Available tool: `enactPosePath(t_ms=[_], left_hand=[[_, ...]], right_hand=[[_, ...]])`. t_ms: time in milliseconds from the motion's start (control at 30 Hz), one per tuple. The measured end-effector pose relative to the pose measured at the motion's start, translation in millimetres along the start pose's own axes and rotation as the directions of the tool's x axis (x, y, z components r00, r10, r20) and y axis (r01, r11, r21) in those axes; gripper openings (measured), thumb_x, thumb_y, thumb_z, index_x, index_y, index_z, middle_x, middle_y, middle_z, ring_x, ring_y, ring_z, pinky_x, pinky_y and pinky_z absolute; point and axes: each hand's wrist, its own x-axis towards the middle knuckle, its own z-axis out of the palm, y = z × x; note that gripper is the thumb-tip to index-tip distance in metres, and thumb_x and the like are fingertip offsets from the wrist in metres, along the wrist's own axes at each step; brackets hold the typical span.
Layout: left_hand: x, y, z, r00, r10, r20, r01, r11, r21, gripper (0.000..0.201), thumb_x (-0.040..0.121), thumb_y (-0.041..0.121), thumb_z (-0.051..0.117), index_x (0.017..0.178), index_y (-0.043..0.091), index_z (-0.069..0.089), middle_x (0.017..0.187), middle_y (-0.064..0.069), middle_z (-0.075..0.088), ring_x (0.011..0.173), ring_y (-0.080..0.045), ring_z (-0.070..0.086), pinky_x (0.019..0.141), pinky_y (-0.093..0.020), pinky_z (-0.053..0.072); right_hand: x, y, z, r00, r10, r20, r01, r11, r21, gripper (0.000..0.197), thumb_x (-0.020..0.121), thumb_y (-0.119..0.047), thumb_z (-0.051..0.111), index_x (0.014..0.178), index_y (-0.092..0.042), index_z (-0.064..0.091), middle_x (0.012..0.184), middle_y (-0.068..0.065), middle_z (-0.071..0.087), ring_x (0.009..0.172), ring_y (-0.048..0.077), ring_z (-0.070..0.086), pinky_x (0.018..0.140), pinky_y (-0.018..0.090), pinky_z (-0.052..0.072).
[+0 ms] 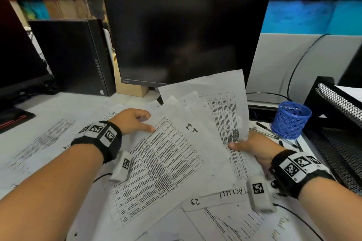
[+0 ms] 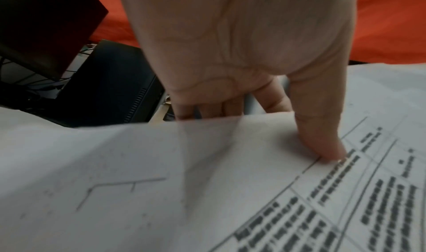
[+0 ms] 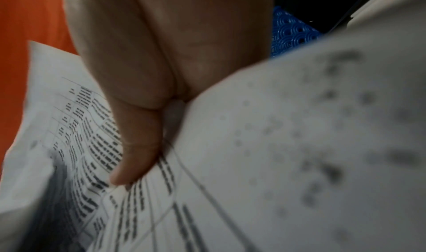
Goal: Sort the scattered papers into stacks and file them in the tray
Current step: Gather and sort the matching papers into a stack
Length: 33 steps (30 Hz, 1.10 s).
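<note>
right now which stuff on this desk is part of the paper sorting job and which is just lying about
Part of the job:
- fanned sheets held by the right hand
- table-printed sheet pinched by the left hand
- loose papers on the desk
- black mesh tray

Just lying about:
- dark monitor
- blue pen cup
- pens
- computer tower
</note>
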Motion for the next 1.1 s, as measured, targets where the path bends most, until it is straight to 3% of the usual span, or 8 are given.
enactPosePath(t_ms=[200,333,500,567,633,833,933,1100], left_hand=[[4.6,6.4,2.4,0.997,0.073,0.001,-0.073,0.995,-0.066,0.016,0.069,0.022,0.083,0.079,0.02,0.071,0.088,0.011,0.074,0.087,-0.007,0.066,0.093,-0.029,0.042],[-2.7,16.9,-10.8,0.983,0.086,-0.164,-0.11,0.984,-0.139,0.015,0.074,0.02,0.08,0.083,0.014,0.069,0.089,0.006,0.073,0.086,-0.012,0.067,0.084,-0.025,0.045],[-17.9,30.4,-34.0,0.936,0.11,-0.333,-0.236,0.9,-0.366,0.029,0.073,0.019,0.08,0.092,0.034,0.065,0.102,-0.002,0.072,0.094,-0.019,0.069,0.092,-0.039,0.051],[-24.4,38.1,-34.5,0.907,0.09,-0.412,-0.291,0.841,-0.456,0.04,0.076,0.014,0.078,0.101,0.039,0.059,0.105,-0.005,0.071,0.093,-0.02,0.07,0.086,-0.035,0.055],[-32.2,48.8,-28.8,0.89,0.056,-0.453,-0.313,0.797,-0.517,0.036,0.081,0.013,0.073,0.109,0.033,0.061,0.107,-0.003,0.071,0.096,-0.015,0.069,0.087,-0.03,0.054],[-56.6,73.6,-0.3,0.903,-0.107,-0.415,-0.3,0.534,-0.791,0.026,0.089,0.008,0.062,0.115,0.006,0.064,0.107,-0.008,0.072,0.099,-0.022,0.069,0.092,-0.038,0.052],[-61.8,76.8,8.1,0.909,-0.133,-0.395,-0.291,0.476,-0.83,0.027,0.092,0.012,0.058,0.12,0.011,0.059,0.11,-0.007,0.071,0.099,-0.022,0.068,0.09,-0.04,0.052],[-68.6,75.7,24.2,0.902,-0.088,-0.422,-0.312,0.544,-0.779,0.029,0.094,0.021,0.058,0.123,0.021,0.057,0.116,0.002,0.068,0.105,-0.016,0.066,0.094,-0.039,0.05]], right_hand=[[1.0,0.8,-3.3,1.0,-0.027,-0.004,0.027,0.989,0.143,0.036,0.077,-0.005,0.072,0.112,0.0,0.065,0.109,0.02,0.07,0.102,0.036,0.067,0.097,0.054,0.046],[4.9,-1.0,-7.2,0.999,-0.034,-0.034,0.04,0.976,0.215,0.083,0.042,-0.024,0.094,0.114,0.004,0.063,0.109,0.024,0.068,0.096,0.037,0.068,0.089,0.051,0.052],[-2.7,-8.9,-7.5,0.995,-0.092,-0.041,0.1,0.944,0.315,0.067,0.05,-0.013,0.088,0.11,0.008,0.064,0.107,0.028,0.067,0.095,0.04,0.068,0.086,0.051,0.054],[-8.9,-15.3,-2.2,0.992,-0.127,-0.021,0.126,0.933,0.336,0.064,0.054,-0.013,0.086,0.109,0.009,0.064,0.106,0.028,0.067,0.095,0.04,0.068,0.08,0.045,0.057],[-13.4,-23.4,5.8,0.986,-0.165,-0.008,0.158,0.927,0.339,0.068,0.052,-0.016,0.086,0.109,0.013,0.062,0.106,0.029,0.067,0.093,0.039,0.068,0.074,0.04,0.058],[-25.7,-50.6,30.1,0.969,-0.239,-0.068,0.248,0.923,0.295,0.029,0.083,0.007,0.059,0.112,0.01,0.063,0.108,0.024,0.068,0.094,0.033,0.067,0.07,0.034,0.059],[-32.5,-57.1,34.7,0.966,-0.235,-0.11,0.254,0.944,0.211,0.023,0.089,0.001,0.056,0.109,0.009,0.064,0.104,0.023,0.069,0.084,0.027,0.069,0.066,0.032,0.059],[-40.5,-57.5,41.9,0.959,-0.214,-0.188,0.236,0.966,0.106,0.034,0.091,-0.029,0.059,0.105,0.0,0.067,0.098,0.02,0.072,0.078,0.026,0.068,0.072,0.037,0.056]])
